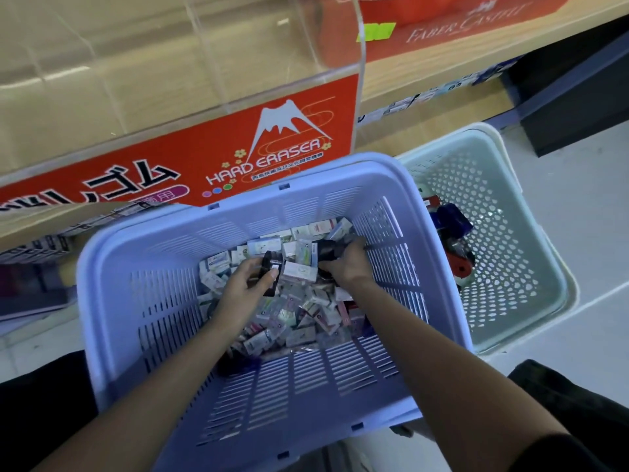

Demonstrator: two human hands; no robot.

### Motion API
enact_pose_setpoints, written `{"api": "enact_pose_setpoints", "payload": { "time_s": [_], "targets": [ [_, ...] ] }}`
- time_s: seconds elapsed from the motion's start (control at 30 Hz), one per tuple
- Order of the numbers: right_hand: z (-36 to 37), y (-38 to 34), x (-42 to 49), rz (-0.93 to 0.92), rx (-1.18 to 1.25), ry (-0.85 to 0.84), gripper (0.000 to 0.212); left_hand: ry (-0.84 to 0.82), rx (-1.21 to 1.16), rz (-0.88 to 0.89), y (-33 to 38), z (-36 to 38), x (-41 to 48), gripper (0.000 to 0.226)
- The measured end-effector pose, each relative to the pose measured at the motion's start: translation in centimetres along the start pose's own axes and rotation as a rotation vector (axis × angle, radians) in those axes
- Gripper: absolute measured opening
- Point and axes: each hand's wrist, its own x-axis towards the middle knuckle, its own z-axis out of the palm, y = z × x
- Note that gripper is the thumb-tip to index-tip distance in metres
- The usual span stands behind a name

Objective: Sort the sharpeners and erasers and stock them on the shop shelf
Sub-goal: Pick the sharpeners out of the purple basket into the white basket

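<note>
Left hand [250,279] grips a black thing [271,272], right hand [349,267] a dark thing [327,254]; purple basket [112,301] full of boxes [306,321], clear shelf bin [238,63] empty

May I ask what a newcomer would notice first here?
The lilac basket in the middle, heaped with small boxes, where the left hand and right hand each grip a black item. Behind it a red eraser sign fronts a clear bin; a green basket sits to its right.

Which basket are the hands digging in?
The purple basket, nearest, full of small boxes. The left hand and right hand each hold a black item there; the pale green basket beside it has no hands in it.
</note>
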Motion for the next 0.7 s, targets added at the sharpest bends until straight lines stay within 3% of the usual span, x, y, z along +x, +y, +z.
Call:
{"api": "enact_pose_setpoints", "payload": {
  "time_s": [0.07, 0.13, 0.23, 0.37, 0.43, 0.57, 0.63, 0.7],
  "targets": [
    [0.5, 0.1, -0.7, -0.052, 0.02, 0.048, 0.044, -0.006, -0.013, -0.017, -0.2, -0.3, -0.2, 0.041],
    [0.8, -0.1, -1.4, -0.07, 0.135, 0.024, 0.041, -0.003, -0.012, -0.027, -0.3, -0.5, -0.4, 0.043],
    [0.0, -0.6, -2.5, -0.067, 0.392, -0.058, 0.059, 0.003, -0.002, -0.048, 0.0, -1.0, -0.9, 0.045],
    [-2.6, -1.1, -5.3, -0.205, 0.375, -0.172, 0.071, -0.055, 0.039, -0.003, 2.6, -1.4, -2.5, 0.04],
    [-4.6, -1.4, -7.4, -0.305, 0.337, -0.208, 0.07, -0.095, 0.056, 0.051, 4.8, -1.3, -3.7, 0.039],
    [-11.4, -2.2, -13.0, -0.519, 0.315, -0.239, 0.056, -0.108, 0.057, 0.251, 10.6, -0.4, -6.5, 0.005],
    [-15.8, -1.6, -15.4, -0.54, 0.436, -0.238, 0.045, -0.132, 0.058, 0.371, 13.9, 0.5, -8.1, 0.003],
    [-20.2, -0.3, -16.6, -0.527, 0.541, -0.116, 0.039, -0.191, 0.085, 0.479, 17.3, 1.9, -9.3, 0.008]
  ]
}}
